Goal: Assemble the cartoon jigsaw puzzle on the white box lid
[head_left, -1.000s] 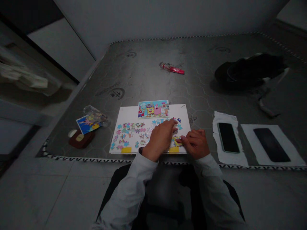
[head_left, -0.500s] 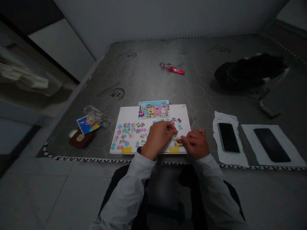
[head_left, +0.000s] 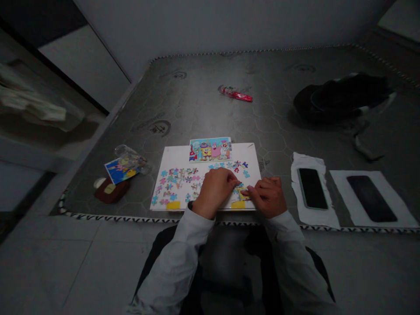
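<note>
A white board (head_left: 179, 154) carries many small jigsaw pieces (head_left: 179, 175), mostly pink and light blue, spread over its left half. My left hand (head_left: 216, 190) bends over the board's middle, thumb and fingers pinched on a small puzzle piece whose picture is mostly hidden. Just right of it, a yellow section of puzzle pieces (head_left: 243, 193) lies on the board. My right hand (head_left: 269, 197) is at the board's right edge, fingers curled, its thumb pressed on that yellow section. Above them lies a cartoon picture card (head_left: 210, 150). Loose blue and red pieces (head_left: 243, 165) lie beyond my fingers.
Two phones, one light-rimmed (head_left: 313, 189) and one dark (head_left: 372, 198), rest on white sheets at right. A black bag-like object (head_left: 341, 100) stands behind. A red packet (head_left: 238, 95) lies farther off. At left are a plastic bag (head_left: 131, 158), a card (head_left: 120, 170) and a brown case (head_left: 111, 191).
My left hand has shifted very slightly down, its fingertips closer to the yellow section. My right hand stays in place.
</note>
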`<state>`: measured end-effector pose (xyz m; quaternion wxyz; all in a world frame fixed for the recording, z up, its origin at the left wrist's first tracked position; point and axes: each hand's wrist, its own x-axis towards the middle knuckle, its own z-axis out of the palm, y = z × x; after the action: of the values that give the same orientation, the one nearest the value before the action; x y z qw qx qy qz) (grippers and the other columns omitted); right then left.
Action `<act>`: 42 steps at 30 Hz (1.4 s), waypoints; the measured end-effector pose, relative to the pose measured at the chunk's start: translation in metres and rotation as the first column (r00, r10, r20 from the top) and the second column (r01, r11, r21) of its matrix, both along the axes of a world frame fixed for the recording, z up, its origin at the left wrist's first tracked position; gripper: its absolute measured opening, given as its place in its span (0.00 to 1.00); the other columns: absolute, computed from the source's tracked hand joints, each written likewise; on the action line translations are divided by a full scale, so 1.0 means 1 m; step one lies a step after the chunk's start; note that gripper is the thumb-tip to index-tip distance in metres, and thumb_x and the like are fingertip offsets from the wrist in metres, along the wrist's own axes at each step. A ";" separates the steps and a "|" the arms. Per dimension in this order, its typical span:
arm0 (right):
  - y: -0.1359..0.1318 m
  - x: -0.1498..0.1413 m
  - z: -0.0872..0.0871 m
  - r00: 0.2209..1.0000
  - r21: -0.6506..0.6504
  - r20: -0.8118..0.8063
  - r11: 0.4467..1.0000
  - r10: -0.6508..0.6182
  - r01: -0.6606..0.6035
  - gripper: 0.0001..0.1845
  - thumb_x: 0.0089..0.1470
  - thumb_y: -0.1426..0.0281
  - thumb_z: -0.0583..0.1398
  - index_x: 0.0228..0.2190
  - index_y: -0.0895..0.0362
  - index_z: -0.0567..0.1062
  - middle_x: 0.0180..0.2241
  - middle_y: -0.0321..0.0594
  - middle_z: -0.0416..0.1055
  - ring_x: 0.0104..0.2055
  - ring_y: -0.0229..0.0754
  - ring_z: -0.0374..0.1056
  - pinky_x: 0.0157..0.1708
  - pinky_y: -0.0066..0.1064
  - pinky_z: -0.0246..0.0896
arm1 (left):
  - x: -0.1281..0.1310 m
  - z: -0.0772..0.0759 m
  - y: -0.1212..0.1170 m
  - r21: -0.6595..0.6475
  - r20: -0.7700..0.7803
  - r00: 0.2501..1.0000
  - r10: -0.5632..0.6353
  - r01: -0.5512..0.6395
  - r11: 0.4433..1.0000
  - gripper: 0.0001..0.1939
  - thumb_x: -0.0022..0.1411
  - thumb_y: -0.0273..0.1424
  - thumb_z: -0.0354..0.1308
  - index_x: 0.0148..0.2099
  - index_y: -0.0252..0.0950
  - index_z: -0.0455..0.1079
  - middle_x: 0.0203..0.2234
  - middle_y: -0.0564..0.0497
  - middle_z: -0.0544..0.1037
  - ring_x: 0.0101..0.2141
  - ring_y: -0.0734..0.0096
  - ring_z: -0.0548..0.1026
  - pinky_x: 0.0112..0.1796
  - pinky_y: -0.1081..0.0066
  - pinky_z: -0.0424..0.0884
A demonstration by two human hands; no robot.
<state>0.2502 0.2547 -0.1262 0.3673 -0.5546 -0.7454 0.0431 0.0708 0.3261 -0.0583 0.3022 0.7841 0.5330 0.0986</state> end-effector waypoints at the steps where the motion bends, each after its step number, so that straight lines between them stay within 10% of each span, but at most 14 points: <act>1: 0.000 0.000 0.000 1.000 0.003 0.002 1.000 0.001 -0.001 0.18 0.65 0.64 0.58 0.26 0.49 0.84 0.19 0.31 0.66 0.26 0.34 0.60 0.40 0.38 0.45 | 0.000 0.000 0.000 -0.002 -0.006 1.000 -0.007 0.007 1.000 0.08 0.61 0.35 0.64 0.37 0.37 0.81 0.33 0.49 0.84 0.36 0.65 0.79 0.40 0.67 0.71; 15: 0.000 0.000 0.001 1.000 -0.035 -0.011 0.999 -0.011 0.011 0.19 0.66 0.63 0.56 0.30 0.45 0.85 0.19 0.31 0.66 0.27 0.34 0.60 0.41 0.37 0.45 | -0.039 0.029 -0.002 -0.038 -0.248 0.959 -0.135 0.129 0.991 0.08 0.64 0.31 0.59 0.39 0.41 0.80 0.35 0.49 0.83 0.38 0.61 0.78 0.40 0.65 0.69; 24: 0.000 -0.001 0.003 1.000 -0.049 -0.019 0.999 -0.009 0.008 0.19 0.66 0.62 0.56 0.29 0.45 0.84 0.18 0.30 0.66 0.26 0.34 0.60 0.41 0.37 0.45 | -0.037 0.017 -0.009 -0.036 -0.260 0.922 -0.286 0.287 0.957 0.14 0.63 0.24 0.54 0.42 0.42 0.80 0.41 0.47 0.82 0.43 0.59 0.78 0.46 0.62 0.70; 42: 0.000 -0.001 0.002 1.000 -0.014 -0.021 1.000 0.007 -0.008 0.18 0.66 0.64 0.57 0.29 0.46 0.85 0.18 0.30 0.65 0.25 0.34 0.60 0.40 0.38 0.45 | -0.015 0.007 0.000 0.172 -0.150 0.987 -0.056 0.082 0.982 0.09 0.65 0.34 0.61 0.47 0.44 0.76 0.42 0.50 0.80 0.42 0.62 0.77 0.41 0.66 0.69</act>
<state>0.2497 0.2552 -0.1238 0.3708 -0.5539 -0.7434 0.0556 0.0558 0.3264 -0.0518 0.1952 0.8310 0.5150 0.0782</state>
